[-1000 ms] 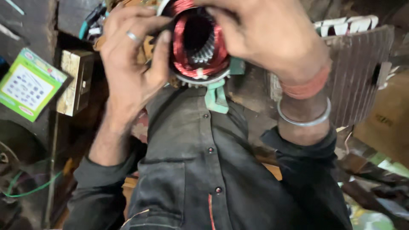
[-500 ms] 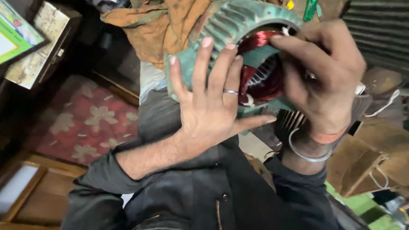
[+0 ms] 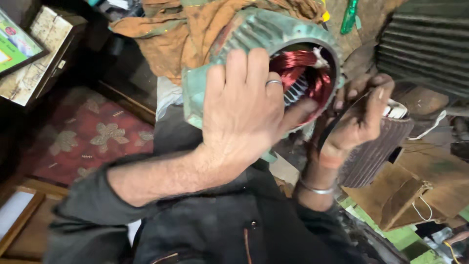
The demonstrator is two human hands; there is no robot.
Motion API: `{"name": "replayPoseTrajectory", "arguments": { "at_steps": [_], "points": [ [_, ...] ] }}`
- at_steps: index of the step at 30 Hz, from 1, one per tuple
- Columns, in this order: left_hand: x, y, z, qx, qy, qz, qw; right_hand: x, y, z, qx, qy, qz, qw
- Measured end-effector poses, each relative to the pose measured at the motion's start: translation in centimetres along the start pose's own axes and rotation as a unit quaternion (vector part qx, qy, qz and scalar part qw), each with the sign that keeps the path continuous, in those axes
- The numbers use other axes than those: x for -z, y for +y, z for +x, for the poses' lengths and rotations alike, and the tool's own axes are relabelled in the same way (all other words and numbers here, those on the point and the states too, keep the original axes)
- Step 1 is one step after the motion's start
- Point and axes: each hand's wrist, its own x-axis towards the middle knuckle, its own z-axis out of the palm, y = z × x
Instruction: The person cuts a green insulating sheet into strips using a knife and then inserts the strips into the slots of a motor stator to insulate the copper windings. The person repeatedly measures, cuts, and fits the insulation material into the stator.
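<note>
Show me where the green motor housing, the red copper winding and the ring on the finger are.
green motor housing (image 3: 273,30), head view, ribbed outer shell.
red copper winding (image 3: 293,66), head view, coil inside the opening.
ring (image 3: 273,83), head view, band on the left hand's finger.

A ribbed, pale-green metal motor housing (image 3: 254,34) with red copper windings (image 3: 303,73) inside its round opening sits tilted, clasped under the left hand (image 3: 244,112), just beside the right hand (image 3: 359,115).
</note>
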Motion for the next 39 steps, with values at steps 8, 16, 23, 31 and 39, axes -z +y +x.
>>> {"name": "replayPoseTrajectory", "arguments": {
  "at_steps": [8, 16, 23, 31, 39],
  "points": [
    [2.7, 1.3, 4.2, -0.003, -0.183, 0.043, 0.982, -2.2, 1.6, -0.2, -0.002, 0.064, 0.2, 0.978],
    [2.1, 2.9, 4.4, -0.027, -0.168, 0.073, 0.983, -2.9, 1.3, -0.2, 0.057, 0.071, 0.113, 0.989],
    [1.5, 3.9, 5.2, -0.039, -0.245, 0.16, 0.955, -4.4, 0.7, 2.3, 0.19, 0.075, -0.109, 0.973],
    [5.4, 3.4, 7.6, -0.075, -0.441, 0.251, 0.858, -3.3, 2.1, 0.9, 0.094, 0.083, 0.118, 0.985],
    [6.7, 7.3, 12.4, -0.596, -0.124, 0.385, 0.694, -1.9, 3.9, -0.2, 0.103, 0.116, 0.158, 0.975]
  ]
}}
